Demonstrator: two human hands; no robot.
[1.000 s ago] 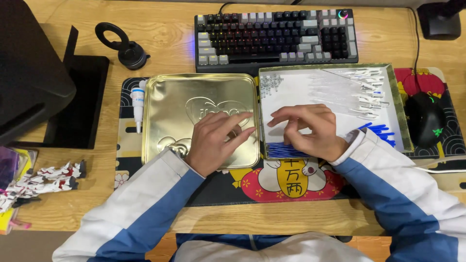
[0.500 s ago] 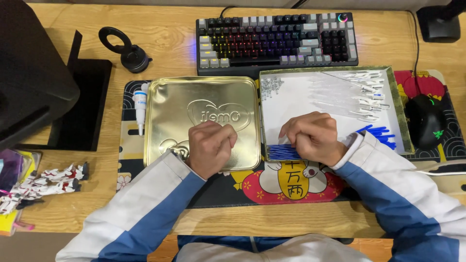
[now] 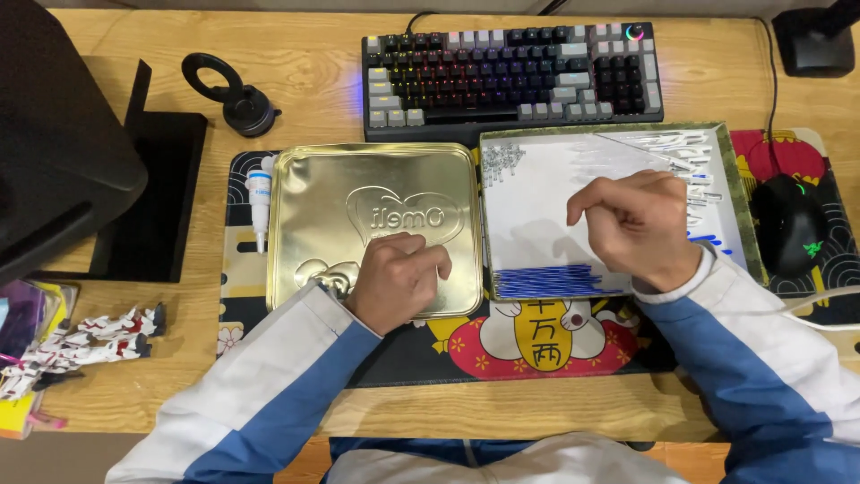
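Head view: sorting small sticks between two tin halves.
Left hand (image 3: 394,282) rests fisted on gold lid (image 3: 296,224), contents hidden; right hand (image 3: 638,229) pinches closed over white-lined tray (image 3: 528,215), blue sticks (image 3: 546,280) stacked, clear pieces (image 3: 658,148) remaining.

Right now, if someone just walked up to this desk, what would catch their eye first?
Probably the shiny gold tin lid lying mid-desk, with the left hand curled on its near edge. Right beside it, the right hand hovers closed over a shallow box of small blue and white pieces. Behind both glows a backlit keyboard.
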